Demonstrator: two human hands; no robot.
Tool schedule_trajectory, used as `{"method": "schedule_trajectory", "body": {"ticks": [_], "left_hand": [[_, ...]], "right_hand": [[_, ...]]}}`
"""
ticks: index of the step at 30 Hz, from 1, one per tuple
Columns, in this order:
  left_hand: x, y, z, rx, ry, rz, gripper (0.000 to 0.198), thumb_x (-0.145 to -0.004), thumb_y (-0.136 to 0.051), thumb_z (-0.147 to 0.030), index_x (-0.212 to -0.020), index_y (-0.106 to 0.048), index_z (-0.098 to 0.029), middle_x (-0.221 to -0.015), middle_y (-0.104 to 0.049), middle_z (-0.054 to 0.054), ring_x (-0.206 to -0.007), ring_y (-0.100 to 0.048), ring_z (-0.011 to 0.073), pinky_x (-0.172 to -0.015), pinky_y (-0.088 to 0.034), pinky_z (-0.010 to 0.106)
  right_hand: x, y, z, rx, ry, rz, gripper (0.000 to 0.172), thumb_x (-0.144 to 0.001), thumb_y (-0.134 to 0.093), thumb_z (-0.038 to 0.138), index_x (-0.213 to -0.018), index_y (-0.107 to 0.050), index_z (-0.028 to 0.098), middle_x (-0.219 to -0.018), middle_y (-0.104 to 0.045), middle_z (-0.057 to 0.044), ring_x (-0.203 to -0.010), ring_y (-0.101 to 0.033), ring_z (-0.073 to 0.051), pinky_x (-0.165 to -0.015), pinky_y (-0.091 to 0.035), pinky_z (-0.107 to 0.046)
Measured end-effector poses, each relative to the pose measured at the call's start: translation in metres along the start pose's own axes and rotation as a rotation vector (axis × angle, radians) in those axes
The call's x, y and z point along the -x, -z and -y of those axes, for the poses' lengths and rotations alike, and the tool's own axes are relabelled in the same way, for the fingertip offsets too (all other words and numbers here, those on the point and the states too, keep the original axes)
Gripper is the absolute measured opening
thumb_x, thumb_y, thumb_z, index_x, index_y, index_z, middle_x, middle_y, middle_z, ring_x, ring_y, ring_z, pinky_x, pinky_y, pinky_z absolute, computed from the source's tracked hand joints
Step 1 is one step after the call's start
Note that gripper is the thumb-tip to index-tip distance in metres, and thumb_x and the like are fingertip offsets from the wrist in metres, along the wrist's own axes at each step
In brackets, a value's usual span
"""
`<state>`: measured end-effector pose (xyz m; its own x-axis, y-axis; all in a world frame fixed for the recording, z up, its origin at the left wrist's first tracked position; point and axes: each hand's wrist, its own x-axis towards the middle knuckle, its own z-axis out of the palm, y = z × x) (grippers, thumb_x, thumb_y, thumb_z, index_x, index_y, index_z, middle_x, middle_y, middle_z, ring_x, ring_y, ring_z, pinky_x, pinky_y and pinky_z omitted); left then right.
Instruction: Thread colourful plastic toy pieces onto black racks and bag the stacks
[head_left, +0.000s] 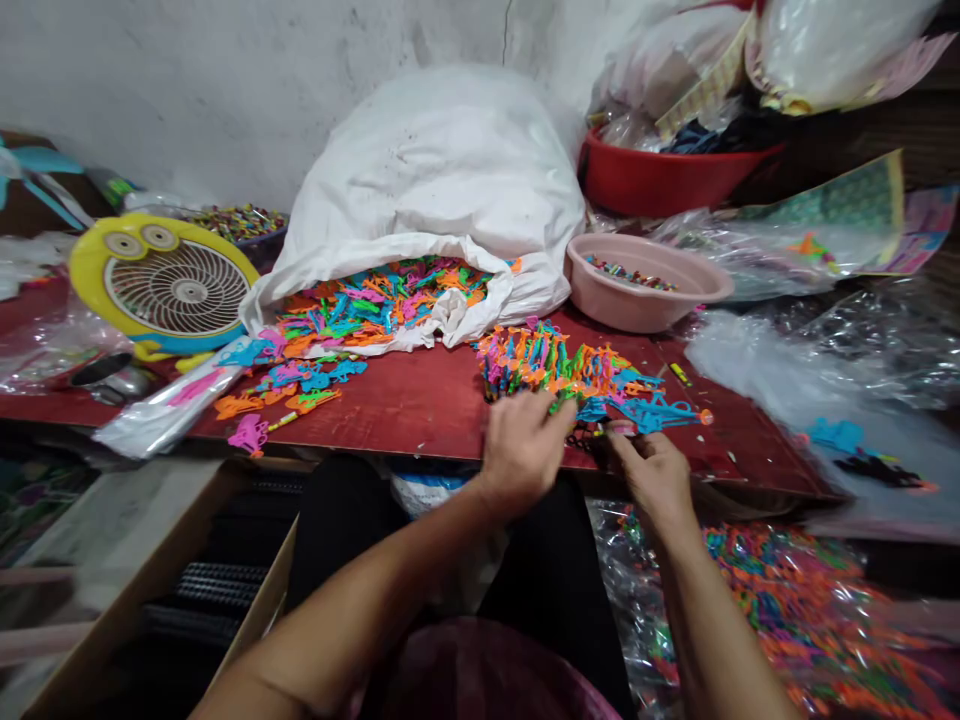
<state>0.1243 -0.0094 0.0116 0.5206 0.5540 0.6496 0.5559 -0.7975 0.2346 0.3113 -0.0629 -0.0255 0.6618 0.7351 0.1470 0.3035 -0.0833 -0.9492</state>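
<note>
My left hand (525, 445) rests against the front of a heap of colourful flat plastic figures (536, 355), fingers curled and thumb towards the right; what they close on is hidden. Just to its right, my right hand (652, 475) is closed in a pinch at the table's front edge. A small dark piece (583, 437) lies between the two hands; whether either hand grips it is blurred. Blue plastic figures (652, 412) lie right behind my right fingers.
A white sack (442, 160) spills more figures onto the red table (420, 400). A yellow fan (187, 290) stands left, near loose figures (300, 385). A pink basin (637, 310) of small pieces stands right of the sack. Plastic bags (825, 380) lie at right; an open box (247, 590) sits below.
</note>
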Motion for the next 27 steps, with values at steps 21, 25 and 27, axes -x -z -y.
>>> {"method": "schedule_trajectory", "body": {"ticks": [21,25,27], "left_hand": [[-0.046,0.054,0.016,-0.329,0.151,0.308,0.045,-0.088,-0.056,-0.059,-0.093,-0.067,-0.015,-0.094,-0.067,0.011,-0.088,-0.06,0.0282,-0.084,-0.033,0.044],[-0.047,0.052,0.016,-0.336,0.166,0.317,0.049,-0.089,-0.052,-0.061,-0.095,-0.067,-0.016,-0.095,-0.067,0.011,-0.087,-0.061,0.0274,-0.086,-0.033,0.044],[-0.046,0.051,0.017,-0.337,0.171,0.317,0.048,-0.089,-0.052,-0.062,-0.095,-0.067,-0.016,-0.096,-0.067,0.011,-0.087,-0.061,0.0271,-0.086,-0.032,0.044]], "right_hand": [[0.005,-0.023,0.004,0.331,0.14,-0.037,0.049,-0.069,-0.058,0.062,-0.046,-0.051,0.019,-0.042,-0.047,0.0,-0.044,-0.04,-0.012,-0.045,-0.028,-0.025],[-0.002,-0.031,0.002,0.33,0.196,0.056,0.045,-0.074,-0.056,0.058,-0.057,-0.061,0.016,-0.052,-0.058,-0.004,-0.051,-0.049,-0.015,-0.051,-0.034,-0.027],[-0.004,-0.031,-0.001,0.368,0.259,0.094,0.044,-0.076,-0.053,0.056,-0.059,-0.061,0.016,-0.053,-0.057,-0.004,-0.053,-0.048,-0.015,-0.054,-0.034,-0.027]]}}
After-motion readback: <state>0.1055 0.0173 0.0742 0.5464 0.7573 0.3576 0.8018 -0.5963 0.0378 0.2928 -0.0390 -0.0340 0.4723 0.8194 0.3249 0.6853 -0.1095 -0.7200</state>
